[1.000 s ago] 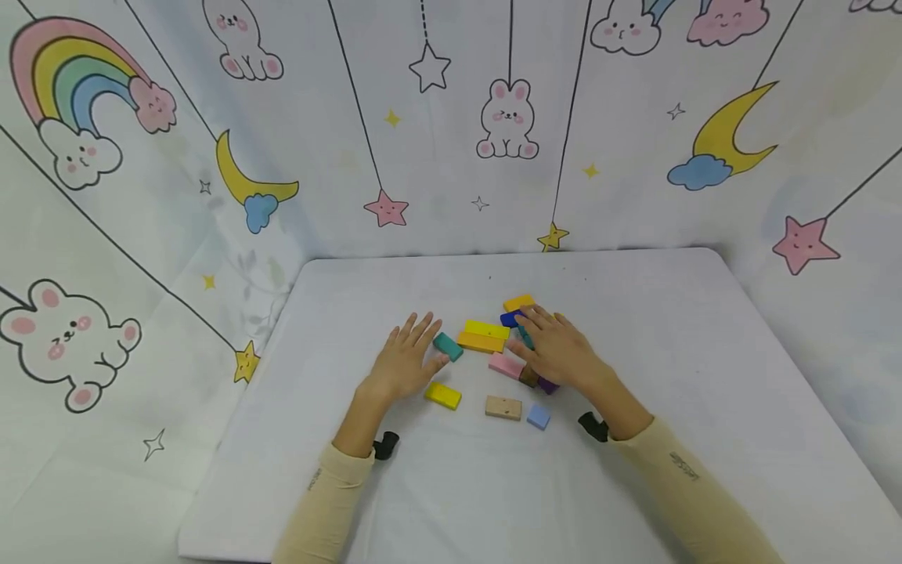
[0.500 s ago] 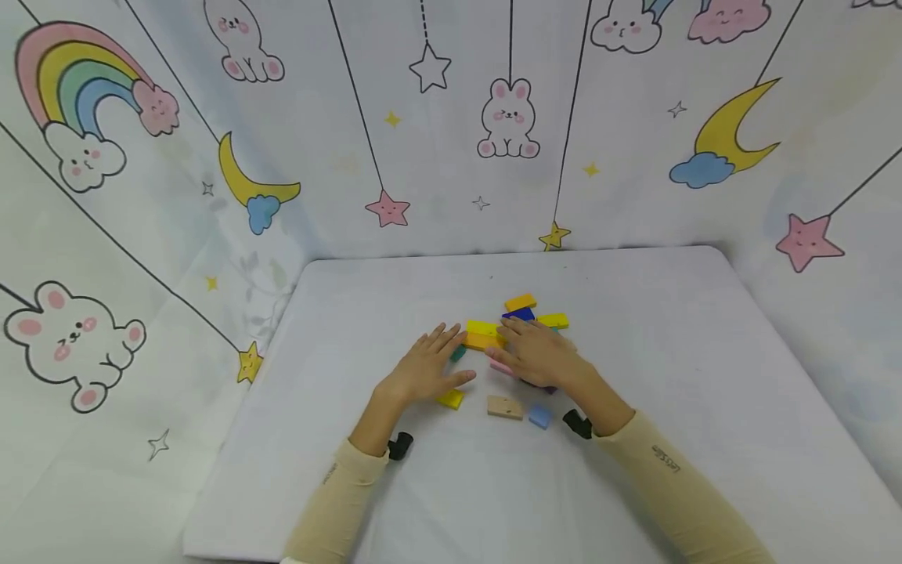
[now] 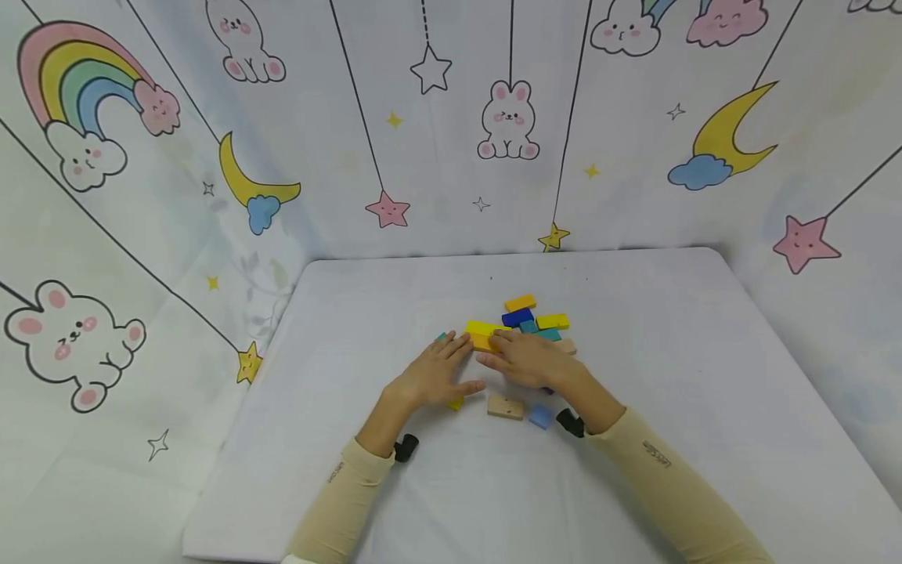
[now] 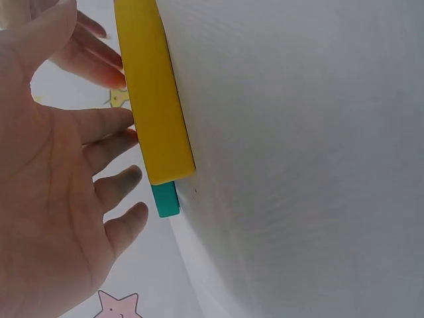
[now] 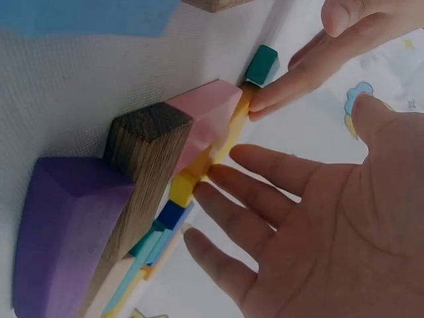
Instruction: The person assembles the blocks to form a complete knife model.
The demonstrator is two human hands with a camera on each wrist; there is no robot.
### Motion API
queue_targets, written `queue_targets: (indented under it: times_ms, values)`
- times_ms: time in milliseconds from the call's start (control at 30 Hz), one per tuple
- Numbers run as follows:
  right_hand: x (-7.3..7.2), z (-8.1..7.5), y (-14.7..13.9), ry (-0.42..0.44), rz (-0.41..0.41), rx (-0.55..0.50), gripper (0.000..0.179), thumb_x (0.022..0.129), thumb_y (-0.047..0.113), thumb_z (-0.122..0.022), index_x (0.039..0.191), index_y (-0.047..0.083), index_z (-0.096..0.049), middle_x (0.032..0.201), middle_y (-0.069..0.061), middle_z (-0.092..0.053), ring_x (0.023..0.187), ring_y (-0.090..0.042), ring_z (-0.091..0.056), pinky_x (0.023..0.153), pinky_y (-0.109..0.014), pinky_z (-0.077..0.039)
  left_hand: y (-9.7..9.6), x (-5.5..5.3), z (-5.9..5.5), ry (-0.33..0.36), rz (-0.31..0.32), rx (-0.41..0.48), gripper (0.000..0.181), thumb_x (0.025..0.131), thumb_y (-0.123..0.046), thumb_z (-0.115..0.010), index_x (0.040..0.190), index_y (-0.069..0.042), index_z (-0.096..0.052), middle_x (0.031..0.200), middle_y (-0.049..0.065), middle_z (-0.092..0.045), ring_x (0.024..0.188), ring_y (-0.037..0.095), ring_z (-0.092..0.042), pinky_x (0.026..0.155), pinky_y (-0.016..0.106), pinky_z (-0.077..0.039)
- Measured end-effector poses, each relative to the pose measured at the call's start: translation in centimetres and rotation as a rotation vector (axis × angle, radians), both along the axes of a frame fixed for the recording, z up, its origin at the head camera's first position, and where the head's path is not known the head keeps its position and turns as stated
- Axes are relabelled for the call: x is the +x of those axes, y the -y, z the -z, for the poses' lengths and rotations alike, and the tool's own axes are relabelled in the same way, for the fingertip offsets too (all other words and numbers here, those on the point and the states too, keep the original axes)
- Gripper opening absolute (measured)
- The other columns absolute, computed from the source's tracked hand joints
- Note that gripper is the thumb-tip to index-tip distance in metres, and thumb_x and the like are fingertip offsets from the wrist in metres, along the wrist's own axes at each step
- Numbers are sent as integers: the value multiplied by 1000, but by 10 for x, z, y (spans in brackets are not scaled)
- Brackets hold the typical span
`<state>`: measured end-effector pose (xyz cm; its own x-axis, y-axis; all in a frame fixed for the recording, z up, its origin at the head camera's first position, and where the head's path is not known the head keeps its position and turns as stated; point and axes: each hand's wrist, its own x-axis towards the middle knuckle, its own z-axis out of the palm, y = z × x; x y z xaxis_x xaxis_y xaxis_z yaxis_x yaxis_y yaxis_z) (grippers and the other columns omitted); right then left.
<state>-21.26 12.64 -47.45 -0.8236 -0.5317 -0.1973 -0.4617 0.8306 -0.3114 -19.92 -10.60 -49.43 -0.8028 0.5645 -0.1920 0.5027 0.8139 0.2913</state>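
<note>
With fingers of left hand [image 3: 428, 377] and right hand [image 3: 527, 357] extended, gripping nothing, at the orange block [image 3: 481, 342] on the worktop [image 3: 465, 501]. Apparently only part-gathered, with nearer tan block [image 3: 505, 407] and light-blue block [image 3: 539, 417] left apart.

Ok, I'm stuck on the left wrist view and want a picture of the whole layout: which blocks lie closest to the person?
Observer: In the head view, a light-blue block lies closest, with a light wooden block just left of it.
Operator: Got it. And what is beside the right hand?
Observer: The right wrist view shows a pink block next to a dark-brown wooden block, with a purple block on that one's other side.
Operator: Last one: what is at the far side of the pile?
Observer: In the head view, a golden-yellow block lies farthest out, just beyond a dark-blue block.
</note>
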Motion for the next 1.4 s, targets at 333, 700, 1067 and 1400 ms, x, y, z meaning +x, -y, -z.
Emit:
queue_targets:
  times_ms: [333, 700, 1067, 1400]
  values:
    - [-3, -2, 5, 35, -3, 45, 84, 107, 67, -29, 159, 1, -41, 166, -19, -36, 153, -37, -34, 126, -55, -29, -10, -1, -4, -2, 0, -2, 100, 99, -71, -52, 164, 2, -25, 173, 15, -19, 160, 31, -15, 130, 46, -18]
    - [-6, -6, 9, 35, -5, 73, 89, 107, 68, -31, 157, -5, -40, 166, -23, -33, 151, -40, -36, 123, -56, -33, -5, -1, -2, -31, -20, -11, 97, 99, -74, -47, 162, -1, -33, 172, 13, -23, 159, 28, -22, 129, 44, -23]
    - [-12, -7, 15, 43, -16, 91, 91, 106, 69, -32, 156, -5, -42, 165, -23, -35, 150, -40, -39, 123, -55, -34, 2, 0, -5, -12, -79, -23, 97, 102, -73, -41, 161, 4, -32, 172, 16, -22, 159, 31, -22, 130, 45, -21]
    - [-14, -9, 20, 50, -20, 111, 90, 105, 70, -34, 156, -4, -42, 163, -23, -38, 148, -40, -42, 122, -55, -36, 8, -1, -6, 1, -142, -64, 100, 101, -76, -38, 161, 4, -31, 172, 17, -21, 157, 33, -27, 128, 46, -27]
